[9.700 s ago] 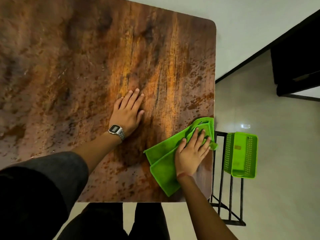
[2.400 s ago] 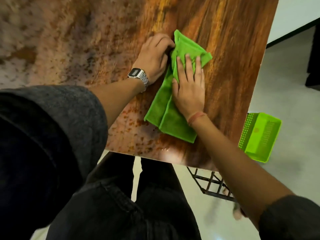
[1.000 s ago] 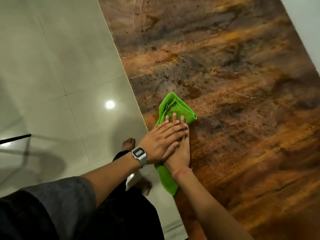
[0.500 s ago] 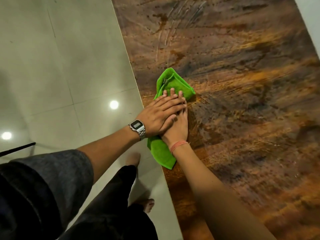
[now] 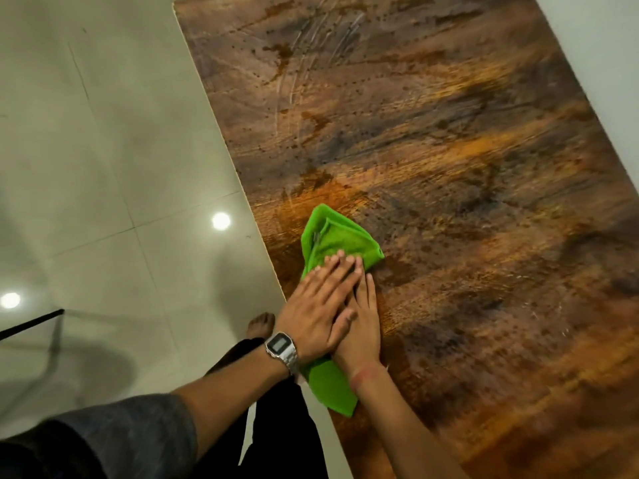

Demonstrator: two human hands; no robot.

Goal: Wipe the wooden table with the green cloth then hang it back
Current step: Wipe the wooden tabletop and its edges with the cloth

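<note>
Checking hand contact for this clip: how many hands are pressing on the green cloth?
2. The left hand lies on top, overlapping the right hand; both press the green cloth near the wooden table's left edge.

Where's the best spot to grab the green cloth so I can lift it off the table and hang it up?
Probably the near end of the green cloth, which overhangs the wooden table's left edge below the wrists. Pinch it from the floor side, thumb on top and fingers underneath. The left hand, stacked on the right hand, pins the folded middle flat, so that part offers no lip.
</note>
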